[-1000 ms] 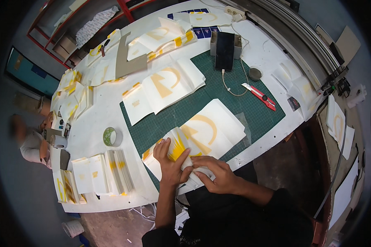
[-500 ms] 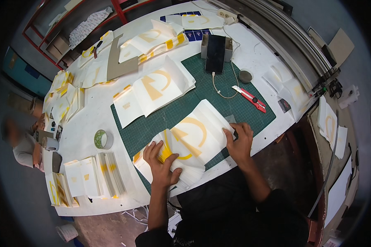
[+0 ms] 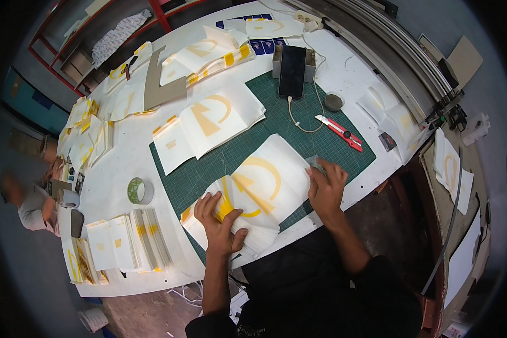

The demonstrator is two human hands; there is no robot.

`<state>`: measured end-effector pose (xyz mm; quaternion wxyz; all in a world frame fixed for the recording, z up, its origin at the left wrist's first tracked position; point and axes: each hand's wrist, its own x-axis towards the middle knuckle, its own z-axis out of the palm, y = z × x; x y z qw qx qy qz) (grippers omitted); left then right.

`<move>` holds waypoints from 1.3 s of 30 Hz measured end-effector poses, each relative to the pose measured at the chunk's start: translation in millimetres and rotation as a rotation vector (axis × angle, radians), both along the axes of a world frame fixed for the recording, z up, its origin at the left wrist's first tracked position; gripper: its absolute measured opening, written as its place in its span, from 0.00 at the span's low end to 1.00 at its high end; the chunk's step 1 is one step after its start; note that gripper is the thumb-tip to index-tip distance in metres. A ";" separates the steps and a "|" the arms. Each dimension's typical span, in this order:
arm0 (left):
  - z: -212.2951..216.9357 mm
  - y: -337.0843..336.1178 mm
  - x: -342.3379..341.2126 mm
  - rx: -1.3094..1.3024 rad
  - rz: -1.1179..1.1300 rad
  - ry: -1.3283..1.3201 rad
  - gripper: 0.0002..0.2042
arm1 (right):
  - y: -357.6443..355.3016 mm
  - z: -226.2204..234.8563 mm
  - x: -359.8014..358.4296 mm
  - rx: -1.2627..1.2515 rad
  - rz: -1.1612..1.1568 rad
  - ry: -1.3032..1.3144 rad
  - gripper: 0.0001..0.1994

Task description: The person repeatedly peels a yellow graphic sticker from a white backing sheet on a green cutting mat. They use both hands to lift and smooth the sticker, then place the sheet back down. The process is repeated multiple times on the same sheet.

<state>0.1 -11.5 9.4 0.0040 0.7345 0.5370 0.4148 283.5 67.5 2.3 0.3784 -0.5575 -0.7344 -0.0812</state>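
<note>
A stack of white printed sheets [image 3: 259,180] with a pale orange design lies partly folded over at the front of the green cutting mat [image 3: 231,163]. My left hand [image 3: 218,222] grips the folded-over left part, where yellow-edged pages fan out between thumb and fingers. At the stack's right edge, my right hand [image 3: 327,188] has its thumb and fingertips closed together. What they pinch, if anything, is too small to make out. A small clear piece [image 3: 314,161] shows beside those fingertips. A similar open stack [image 3: 208,121] lies farther back on the mat.
A red utility knife [image 3: 341,134], a round tin [image 3: 333,102] and a phone [image 3: 292,70] with its cable sit toward the right. At left are a tape roll [image 3: 140,191] and upright booklets [image 3: 127,242]. Another person [image 3: 36,205] is at the far left edge.
My right fingertips have drawn closer together and shifted slightly up at the sheets' edge. The right-hand pages, slightly separated before, now lie smoother. My left hand stays on the stack.
</note>
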 end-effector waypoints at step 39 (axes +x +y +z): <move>3.5 0.8 0.2 -0.006 -0.001 -0.010 0.22 | -16.0 -6.2 -15.8 0.028 0.096 0.062 0.12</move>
